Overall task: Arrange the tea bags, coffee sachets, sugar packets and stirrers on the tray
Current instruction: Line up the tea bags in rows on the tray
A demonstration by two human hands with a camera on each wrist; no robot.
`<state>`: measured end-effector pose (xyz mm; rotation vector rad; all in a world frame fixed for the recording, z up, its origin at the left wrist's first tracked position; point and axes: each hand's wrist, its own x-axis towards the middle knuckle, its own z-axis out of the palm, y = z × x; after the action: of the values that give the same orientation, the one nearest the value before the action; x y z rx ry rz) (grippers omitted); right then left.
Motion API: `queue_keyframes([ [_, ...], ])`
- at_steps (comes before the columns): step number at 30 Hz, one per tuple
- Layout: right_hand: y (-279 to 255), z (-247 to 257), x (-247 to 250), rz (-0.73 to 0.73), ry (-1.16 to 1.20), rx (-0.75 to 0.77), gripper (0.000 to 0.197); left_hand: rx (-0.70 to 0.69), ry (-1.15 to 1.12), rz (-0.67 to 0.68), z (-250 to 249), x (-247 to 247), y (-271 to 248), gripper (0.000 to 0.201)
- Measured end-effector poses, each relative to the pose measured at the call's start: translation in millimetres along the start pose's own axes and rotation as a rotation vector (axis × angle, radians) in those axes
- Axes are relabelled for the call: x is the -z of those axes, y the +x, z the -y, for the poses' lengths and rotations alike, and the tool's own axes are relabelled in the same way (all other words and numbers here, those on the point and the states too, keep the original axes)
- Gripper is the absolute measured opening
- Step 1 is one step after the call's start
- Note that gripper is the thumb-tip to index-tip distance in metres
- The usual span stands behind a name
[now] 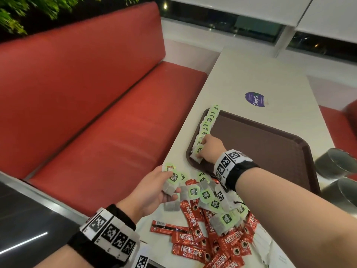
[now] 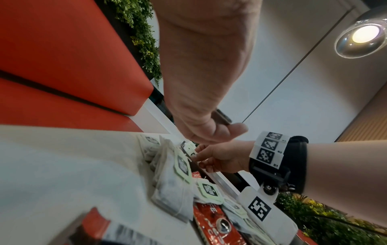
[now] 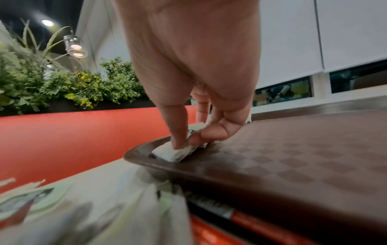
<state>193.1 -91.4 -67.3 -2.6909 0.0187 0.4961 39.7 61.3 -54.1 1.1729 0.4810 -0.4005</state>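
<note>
A brown tray [image 1: 266,151] lies on the white table. Along its left rim runs a row of tea bags [image 1: 208,120] with green tags. My right hand [image 1: 202,151] reaches to the tray's near-left corner. Its thumb and fingers pinch a tea bag [image 3: 173,153] that lies flat at the near end of the row. My left hand [image 1: 164,190] hovers at the table's left edge, gripping a couple of tea bags [image 1: 173,177]. Below both hands lies a loose pile of tea bags [image 1: 204,194] and red Nescafe coffee sachets [image 1: 193,238]. I see no sugar packets or stirrers.
A red bench [image 1: 96,113] runs along the table's left side. A purple round sticker [image 1: 254,99] lies beyond the tray. Two metal cylinders [image 1: 336,163] stand off the tray's right side. The right wrist's tag hangs over the pile.
</note>
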Motion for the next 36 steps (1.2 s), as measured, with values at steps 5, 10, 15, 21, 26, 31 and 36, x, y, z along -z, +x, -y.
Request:
queue_keyframes([
  [5,-2.7,-13.2,3.8,-0.013,0.078,0.018,0.046,-0.010,0.025,0.010,-1.7,-8.8,5.3,0.019],
  [10,-10.9,-21.9,11.1,-0.059,0.139,0.057,0.040,-0.006,0.028,0.011,1.3,-17.0,11.3,0.017],
  [15,-54.1,-16.4,19.3,0.115,0.372,0.242,0.018,-0.081,0.075,0.021,-0.8,-24.2,17.1,0.017],
  [21,-80.4,-26.2,3.3,0.208,0.597,0.240,0.009,-0.126,0.116,0.045,-8.5,-44.3,24.1,0.023],
  [26,-68.6,-28.6,15.6,0.201,0.822,0.179,0.014,-0.148,0.062,-0.015,-15.2,-56.8,36.6,0.028],
  [31,-5.8,-43.8,65.7,0.015,0.643,0.214,0.015,-0.157,-0.003,-0.106,-18.2,-45.0,49.5,0.035],
  [36,92.9,-65.6,92.1,-0.261,0.511,0.057,0.023,-0.137,-0.072,-0.159,-10.8,-28.7,46.6,0.017],
])
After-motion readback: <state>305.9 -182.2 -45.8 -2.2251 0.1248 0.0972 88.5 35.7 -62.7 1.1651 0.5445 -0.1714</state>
